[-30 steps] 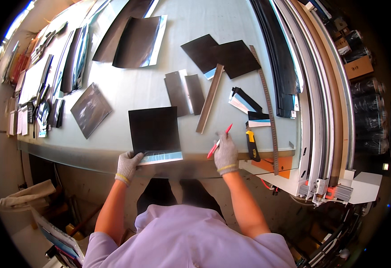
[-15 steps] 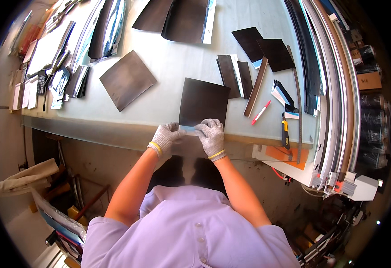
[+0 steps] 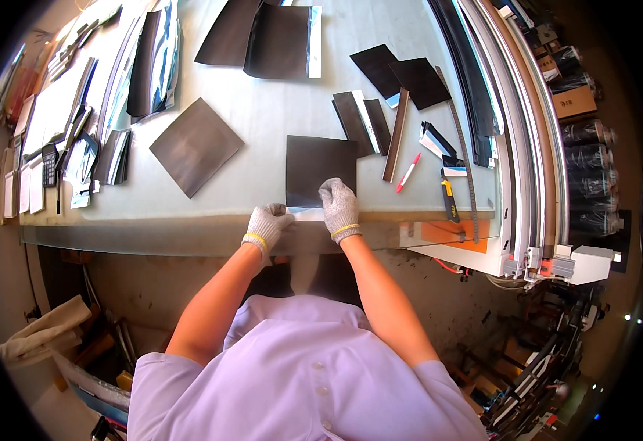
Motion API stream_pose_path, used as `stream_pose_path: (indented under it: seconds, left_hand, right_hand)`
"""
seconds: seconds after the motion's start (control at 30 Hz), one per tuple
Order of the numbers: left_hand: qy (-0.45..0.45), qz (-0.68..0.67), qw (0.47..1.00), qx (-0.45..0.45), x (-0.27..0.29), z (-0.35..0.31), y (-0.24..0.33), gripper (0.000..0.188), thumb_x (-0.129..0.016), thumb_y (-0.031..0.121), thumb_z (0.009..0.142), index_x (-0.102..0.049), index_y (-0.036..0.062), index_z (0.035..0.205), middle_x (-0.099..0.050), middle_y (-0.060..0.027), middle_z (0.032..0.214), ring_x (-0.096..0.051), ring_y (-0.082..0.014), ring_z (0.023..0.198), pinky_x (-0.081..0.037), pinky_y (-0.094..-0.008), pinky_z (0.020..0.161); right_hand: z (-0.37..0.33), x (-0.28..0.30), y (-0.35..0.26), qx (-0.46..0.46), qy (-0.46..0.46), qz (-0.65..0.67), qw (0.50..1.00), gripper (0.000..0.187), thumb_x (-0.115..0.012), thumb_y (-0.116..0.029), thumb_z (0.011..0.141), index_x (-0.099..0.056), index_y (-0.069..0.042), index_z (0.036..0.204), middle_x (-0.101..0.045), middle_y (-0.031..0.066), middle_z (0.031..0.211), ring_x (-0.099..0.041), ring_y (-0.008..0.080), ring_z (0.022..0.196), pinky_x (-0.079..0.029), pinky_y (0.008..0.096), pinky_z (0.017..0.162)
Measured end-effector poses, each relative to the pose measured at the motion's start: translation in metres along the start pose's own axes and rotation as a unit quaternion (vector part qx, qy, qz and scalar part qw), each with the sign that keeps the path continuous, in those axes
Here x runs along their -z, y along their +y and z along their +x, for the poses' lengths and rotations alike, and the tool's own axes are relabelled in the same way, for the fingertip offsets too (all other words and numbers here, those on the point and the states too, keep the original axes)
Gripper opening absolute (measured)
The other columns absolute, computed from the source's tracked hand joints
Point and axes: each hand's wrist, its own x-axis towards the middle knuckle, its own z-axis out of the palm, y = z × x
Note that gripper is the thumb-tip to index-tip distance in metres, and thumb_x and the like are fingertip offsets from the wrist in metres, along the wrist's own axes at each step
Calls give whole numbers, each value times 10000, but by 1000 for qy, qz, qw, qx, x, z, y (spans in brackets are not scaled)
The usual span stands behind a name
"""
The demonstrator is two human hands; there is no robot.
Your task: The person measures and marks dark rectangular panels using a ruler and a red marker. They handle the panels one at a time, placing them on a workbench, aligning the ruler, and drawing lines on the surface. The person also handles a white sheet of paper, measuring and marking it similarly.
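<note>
A dark brown-black square sheet [image 3: 320,165] lies at the table's near edge, with a pale bluish strip [image 3: 307,214] along its near side. My left hand [image 3: 266,226], in a grey knit glove with a yellow cuff band, pinches the strip's left end at the sheet's lower left corner. Over the sheet's lower right part is my right hand [image 3: 340,209], gloved alike. Its fingers are bent and pressed together; what lies between them, if anything, is hidden.
On the glass-topped table [image 3: 248,176], a brown square sheet [image 3: 197,147] lies to the left. Rightward are dark strips [image 3: 354,121], a red-white marker [image 3: 408,173], a yellow-black utility knife [image 3: 449,199] and a long ruler [image 3: 465,147]. Metal rails [image 3: 534,147] run along the right side.
My right hand has moved up from the near-edge strip onto the sheet's lower right area. The left hand stays by the lower left corner. The whole view has shifted slightly.
</note>
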Motion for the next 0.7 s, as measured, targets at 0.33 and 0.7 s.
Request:
stream_pose_path:
  seconds: [0.33,0.7]
  left_hand:
    - [29,-1,1000,12,7,-5,1,101,-703,19,891,-677,-53,957,-727,-108,856,-702,-156,721,-584,-249,671]
    - [81,-69,992,65,14,-11,-3,274,-681,259,976,-658,-12,1011,-716,-87,810,-685,-152,642,-564,-276,561]
  right_hand:
    - [24,0,0,-3,-60,26,998,73,-688,-91,849,-687,-87,922,-663,126,974,-644,353,949,-520,451,846]
    - [9,213,193,-147,431,-212,865,331,-755,-193,860,-660,-46,1141,-672,175,1098,-635,362,1001,-506,453,917]
